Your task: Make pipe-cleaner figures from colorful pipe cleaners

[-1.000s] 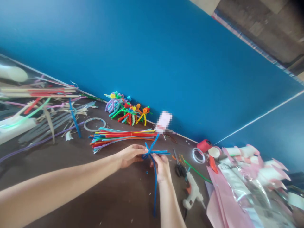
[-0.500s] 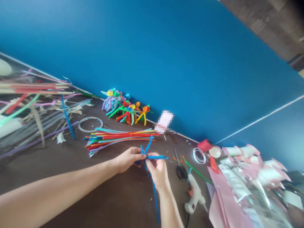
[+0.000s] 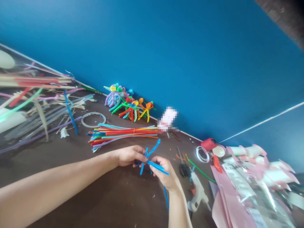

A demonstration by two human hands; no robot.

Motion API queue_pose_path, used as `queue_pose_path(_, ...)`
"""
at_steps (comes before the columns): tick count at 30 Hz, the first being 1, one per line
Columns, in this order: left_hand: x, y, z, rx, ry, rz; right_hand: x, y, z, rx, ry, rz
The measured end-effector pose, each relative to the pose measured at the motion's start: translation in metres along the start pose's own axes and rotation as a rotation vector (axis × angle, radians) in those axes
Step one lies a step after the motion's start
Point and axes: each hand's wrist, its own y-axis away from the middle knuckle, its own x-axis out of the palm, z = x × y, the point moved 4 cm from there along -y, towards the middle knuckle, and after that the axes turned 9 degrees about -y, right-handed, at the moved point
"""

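Note:
My left hand is closed, pinching a bunch of blue pipe cleaners near the point where they cross. Their ends stick out several ways, up, down and to the right. Close by, my right hand has its fingers curled at the ends that point right. A long blue strand hangs below that hand, partly behind the wrist. The right fingertips are partly hidden by the pipe cleaners. Just beyond my hands lies a tied bundle of many-coloured pipe cleaners.
Small pipe-cleaner figures stand against the blue wall. To the right lie scissors, a white glue gun, tape rolls and pink sheets. Loose strips and a ring are at left.
My right hand has shifted right and lower, away from the crossing. The right-pointing blue ends now slant downward. The long strand has moved right, and the view has shifted slightly.

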Motion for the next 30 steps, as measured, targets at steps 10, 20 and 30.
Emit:
queue_pose_path(10, -0.003, -0.002, 0.003, 0.026, -0.013, -0.190, -0.009, 0.014, 0.035, -0.467, 0.691, -0.602)
queue_pose_path(20, -0.003, 0.000, -0.006, 0.283, -0.100, -0.416, -0.002, 0.002, 0.009, -0.108, 0.057, -0.439)
queue_pose_path(30, 0.007, 0.011, -0.021, 0.416, -0.584, -0.486, 0.009, 0.000, 0.002, -0.094, -0.101, -0.488)
